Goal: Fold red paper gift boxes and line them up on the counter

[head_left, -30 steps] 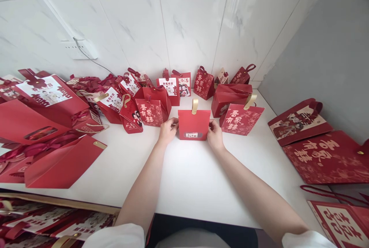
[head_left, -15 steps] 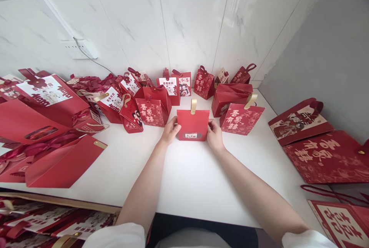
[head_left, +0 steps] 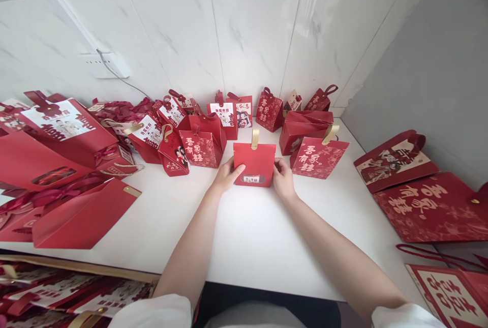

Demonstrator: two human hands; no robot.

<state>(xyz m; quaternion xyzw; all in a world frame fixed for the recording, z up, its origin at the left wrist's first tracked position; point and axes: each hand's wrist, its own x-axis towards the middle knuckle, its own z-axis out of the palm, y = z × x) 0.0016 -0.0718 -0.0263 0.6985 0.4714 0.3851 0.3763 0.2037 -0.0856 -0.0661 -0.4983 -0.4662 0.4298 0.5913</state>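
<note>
small red box stands upright toward the back middle of the white bench, just in front of the row of red bags lined up along the wall edge. it looks like thin folded card with a little window strip low on the front and a gold ribbon tab sticking up from the top, so i'd guess it's light, fairly stiff along the creases but easy to dent if you squeeze the flat faces. side edges or bottom corners seem like the safest place to hold it, the ribbon tab looks too flimsy to trust. left hand is closed onto the box's left side with a finger laid across the lower front corner, right hand is pressed on the right side with fingers curled round the edge, so the box is pinched between the two. both forearms reach straight out from the near edge, wrists low, close to the bench. a patterned red bag sits just beside it on the right, another patterned box near on the left
</note>
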